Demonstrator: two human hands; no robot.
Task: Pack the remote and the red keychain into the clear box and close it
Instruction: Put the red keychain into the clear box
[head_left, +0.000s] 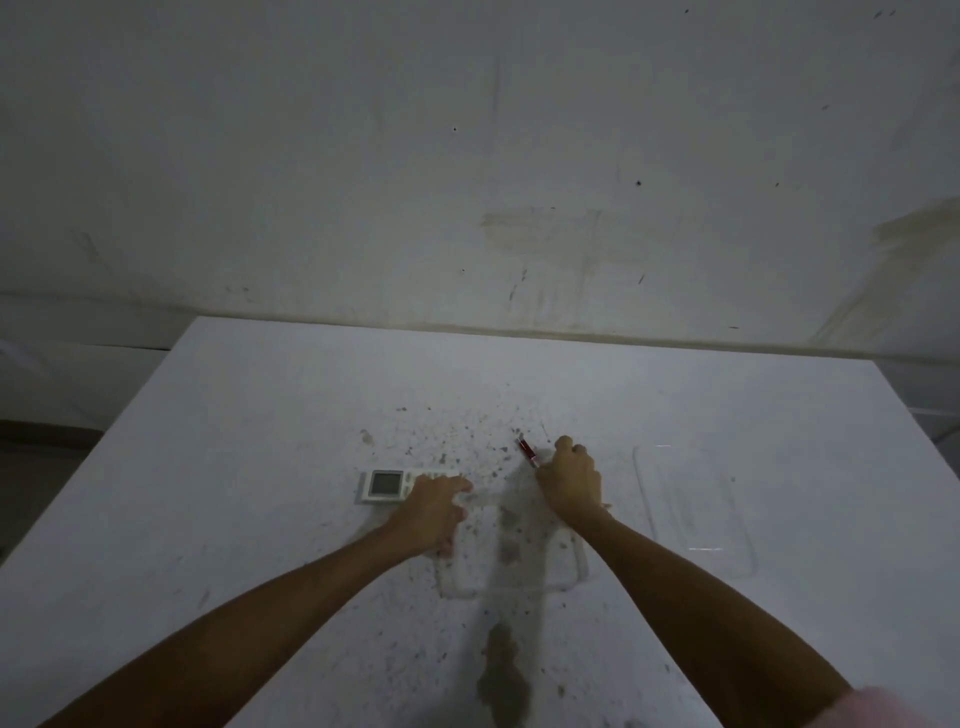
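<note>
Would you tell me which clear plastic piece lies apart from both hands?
The clear lid at the right, untouched; the clear box sits between the wrists.

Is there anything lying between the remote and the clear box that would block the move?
Nothing visible. The left hand is on the remote, and the open clear box sits right beside it with only bare table between. The lid lies off to the right.

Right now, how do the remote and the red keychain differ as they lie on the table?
The remote is white, broad and flat with a grey screen; the red keychain is dark red, thin and small. The left hand covers the remote's right end; the right hand is at the keychain's near end. Both remain outside the clear box.
</note>
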